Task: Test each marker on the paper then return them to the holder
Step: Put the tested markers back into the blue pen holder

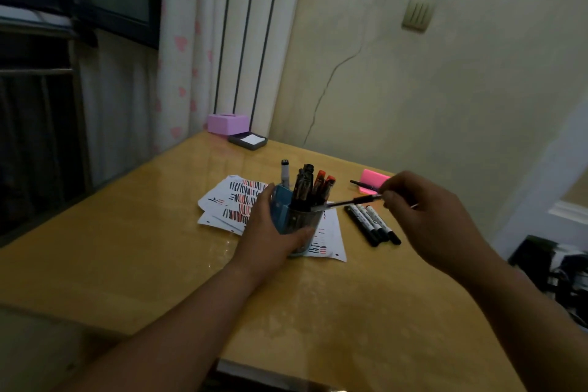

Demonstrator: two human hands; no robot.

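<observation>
Your left hand grips the clear plastic holder on the marked white paper, and your right hand pinches a slim black-gripped pen at its rim, seemingly returning it: tip it upright, then release.

Left hand forward, curled in a grasp; right hand raised, pinching

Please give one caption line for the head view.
Left hand grips the marker holder while the right hand holds a pen at its rim, over marked paper.
</observation>
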